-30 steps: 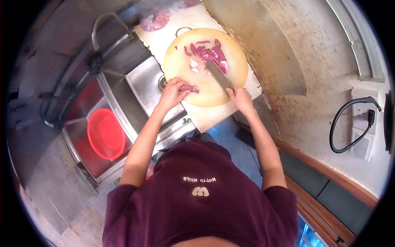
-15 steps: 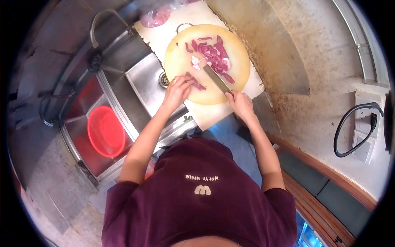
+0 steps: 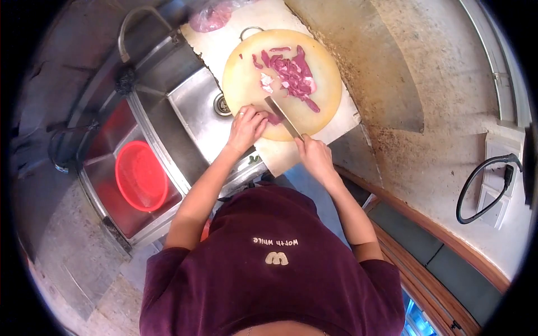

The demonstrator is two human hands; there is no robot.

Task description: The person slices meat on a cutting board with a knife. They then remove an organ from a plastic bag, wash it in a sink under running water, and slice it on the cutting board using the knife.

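A round, yellowish cutting board point(image 3: 235, 73) lies on a pale board beside the sink. My right hand point(image 3: 315, 157) is closed round the handle of a cleaver point(image 3: 283, 117), whose blade stands at the edge of a small piece of red meat point(image 3: 274, 119). My left hand point(image 3: 248, 127) presses that piece onto the board with bent fingers, partly hiding it. Farther back on the board lies a heap of sliced red meat point(image 3: 291, 73), and white scraps of fat point(image 3: 266, 82) sit just left of it.
On the left is a steel double sink point(image 3: 188, 106) with a faucet point(image 3: 124, 45). A red basin point(image 3: 142, 176) stands in its nearer bowl. A plastic bag with pink contents point(image 3: 210, 19) lies behind the board. A stained wall point(image 3: 386, 112) rises close on the right.
The cleaver has moved left and nearer to me, from beside the meat heap to the small piece. My left fingers have drawn closer together over that piece.
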